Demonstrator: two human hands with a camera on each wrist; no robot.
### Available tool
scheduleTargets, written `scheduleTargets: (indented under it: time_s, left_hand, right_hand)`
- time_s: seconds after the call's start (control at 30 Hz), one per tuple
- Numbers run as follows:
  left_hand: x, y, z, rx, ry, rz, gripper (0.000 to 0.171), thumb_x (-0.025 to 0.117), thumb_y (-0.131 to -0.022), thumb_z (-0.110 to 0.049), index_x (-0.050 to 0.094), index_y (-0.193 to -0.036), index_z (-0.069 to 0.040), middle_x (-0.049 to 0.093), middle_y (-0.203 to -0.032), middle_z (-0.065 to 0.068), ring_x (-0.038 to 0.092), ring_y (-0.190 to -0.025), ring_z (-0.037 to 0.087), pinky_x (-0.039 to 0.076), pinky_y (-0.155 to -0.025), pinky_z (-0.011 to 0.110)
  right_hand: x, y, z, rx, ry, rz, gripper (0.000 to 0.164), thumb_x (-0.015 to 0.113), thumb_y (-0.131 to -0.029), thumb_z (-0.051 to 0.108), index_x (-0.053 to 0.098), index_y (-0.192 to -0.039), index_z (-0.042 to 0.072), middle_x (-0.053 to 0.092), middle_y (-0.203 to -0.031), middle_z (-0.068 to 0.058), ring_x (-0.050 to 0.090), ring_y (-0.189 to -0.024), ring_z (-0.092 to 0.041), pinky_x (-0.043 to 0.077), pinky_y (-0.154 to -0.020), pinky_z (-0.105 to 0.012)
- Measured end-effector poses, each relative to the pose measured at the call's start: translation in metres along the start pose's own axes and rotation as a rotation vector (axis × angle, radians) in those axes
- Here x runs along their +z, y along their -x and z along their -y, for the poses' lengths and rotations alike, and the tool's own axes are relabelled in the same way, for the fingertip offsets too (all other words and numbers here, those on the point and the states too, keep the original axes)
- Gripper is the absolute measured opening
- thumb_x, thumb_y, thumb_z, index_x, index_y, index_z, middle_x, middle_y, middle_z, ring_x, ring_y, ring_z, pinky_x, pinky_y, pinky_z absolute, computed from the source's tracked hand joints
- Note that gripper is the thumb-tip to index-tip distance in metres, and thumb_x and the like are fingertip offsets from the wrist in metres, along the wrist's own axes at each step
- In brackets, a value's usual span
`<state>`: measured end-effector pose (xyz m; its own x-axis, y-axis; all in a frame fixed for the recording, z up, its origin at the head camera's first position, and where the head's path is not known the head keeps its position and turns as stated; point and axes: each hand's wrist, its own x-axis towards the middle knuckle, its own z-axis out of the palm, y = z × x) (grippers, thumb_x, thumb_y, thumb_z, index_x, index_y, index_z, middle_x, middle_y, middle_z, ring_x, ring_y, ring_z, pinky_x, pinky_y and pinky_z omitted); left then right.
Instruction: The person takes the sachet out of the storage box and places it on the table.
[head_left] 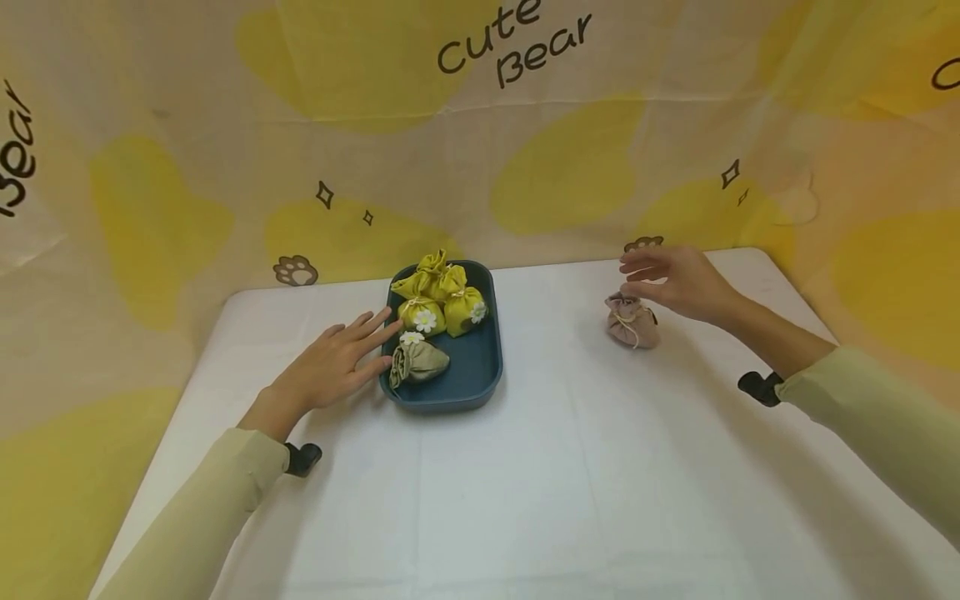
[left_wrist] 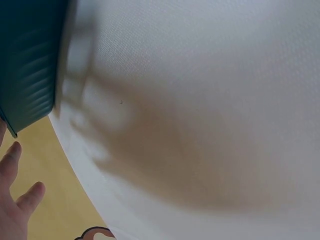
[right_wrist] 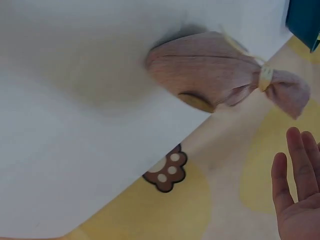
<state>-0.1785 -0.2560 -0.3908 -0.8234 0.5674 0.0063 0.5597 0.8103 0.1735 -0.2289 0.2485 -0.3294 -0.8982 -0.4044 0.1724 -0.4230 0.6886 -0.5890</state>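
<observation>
In the head view, a pink drawstring pouch stands on the right of the white table, its cord tied round the neck. My right hand hovers over it with relaxed fingers; the right wrist view shows a gap between these fingers and the pouch's top. On the left, my left hand spreads its fingers at the side of a blue tray. Whether its fingertips touch the tray or the pouch inside is unclear. A grey-green pouch lies on its side in the tray, in front of several yellow-green pouches.
The white tablecloth covers the table beneath both arms. Behind it hangs a yellow patterned cloth with lettering and paw prints, meeting the table's back edge. Black wrist-camera mounts jut out near both cuffs.
</observation>
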Motion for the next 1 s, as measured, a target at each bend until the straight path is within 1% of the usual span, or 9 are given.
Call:
scheduleTargets:
  time_s: [0.23,0.37,0.5,0.63,0.77,0.9,1.0]
  left_hand:
    - [0.001,0.000,0.001,-0.006,0.017,0.003,0.061,0.042,-0.105,-0.047,0.028,-0.159,-0.022,0.021,-0.164,0.009,0.027,-0.146,0.041,0.025,-0.113,0.060]
    - [0.000,0.000,0.001,-0.007,0.017,0.006,0.061,0.042,-0.105,-0.048,0.028,-0.159,-0.022,0.020,-0.165,0.008,0.026,-0.146,0.041,0.025,-0.114,0.060]
    - [-0.001,0.000,0.000,-0.010,0.017,0.006,0.062,0.042,-0.105,-0.048,0.028,-0.159,-0.022,0.021,-0.164,0.008,0.026,-0.146,0.041,0.025,-0.114,0.060]
    - [0.000,0.001,0.001,-0.016,0.016,0.008,0.061,0.041,-0.105,-0.048,0.027,-0.159,-0.022,0.021,-0.164,0.008,0.026,-0.147,0.040,0.024,-0.114,0.060]
    - [0.000,0.001,0.000,-0.021,0.021,0.015,0.061,0.040,-0.105,-0.048,0.026,-0.160,-0.023,0.021,-0.165,0.008,0.025,-0.147,0.040,0.024,-0.114,0.060]
    - [0.000,0.001,0.001,-0.024,0.021,0.020,0.061,0.040,-0.105,-0.049,0.026,-0.160,-0.024,0.020,-0.165,0.008,0.024,-0.147,0.040,0.023,-0.115,0.059]
    - [0.000,0.001,0.001,-0.028,0.021,0.021,0.062,0.040,-0.105,-0.049,0.025,-0.160,-0.024,0.018,-0.165,0.007,0.024,-0.148,0.039,0.023,-0.115,0.059]
  right_hand:
    - [0.013,-0.015,0.021,-0.029,-0.061,0.041,0.043,0.078,-0.087,0.011,0.065,-0.127,0.002,0.070,-0.119,-0.014,0.068,-0.107,-0.032,0.055,-0.089,-0.048]
    - [0.021,-0.022,0.037,-0.040,-0.109,0.056,0.046,0.079,-0.086,0.011,0.064,-0.128,0.001,0.069,-0.121,-0.014,0.068,-0.109,-0.033,0.053,-0.093,-0.049]
    - [0.031,-0.029,0.051,-0.086,-0.135,0.073,0.048,0.080,-0.086,0.012,0.063,-0.129,0.001,0.068,-0.123,-0.015,0.067,-0.110,-0.033,0.052,-0.094,-0.049]
    - [0.042,-0.036,0.064,-0.134,-0.156,0.099,0.050,0.081,-0.085,0.013,0.063,-0.130,0.001,0.067,-0.124,-0.015,0.067,-0.111,-0.030,0.055,-0.091,-0.043]
    - [0.054,-0.041,0.078,-0.136,-0.188,0.144,0.056,0.082,-0.084,0.014,0.060,-0.135,0.002,0.066,-0.127,-0.014,0.066,-0.113,-0.028,0.055,-0.091,-0.039]
    - [0.065,-0.045,0.091,-0.128,-0.207,0.190,0.062,0.081,-0.084,0.014,0.055,-0.139,0.003,0.064,-0.130,-0.014,0.065,-0.115,-0.028,0.055,-0.092,-0.039]
    - [0.073,-0.047,0.099,-0.146,-0.212,0.210,0.062,0.081,-0.085,0.013,0.054,-0.140,0.002,0.063,-0.133,-0.015,0.065,-0.116,-0.029,0.055,-0.092,-0.039]
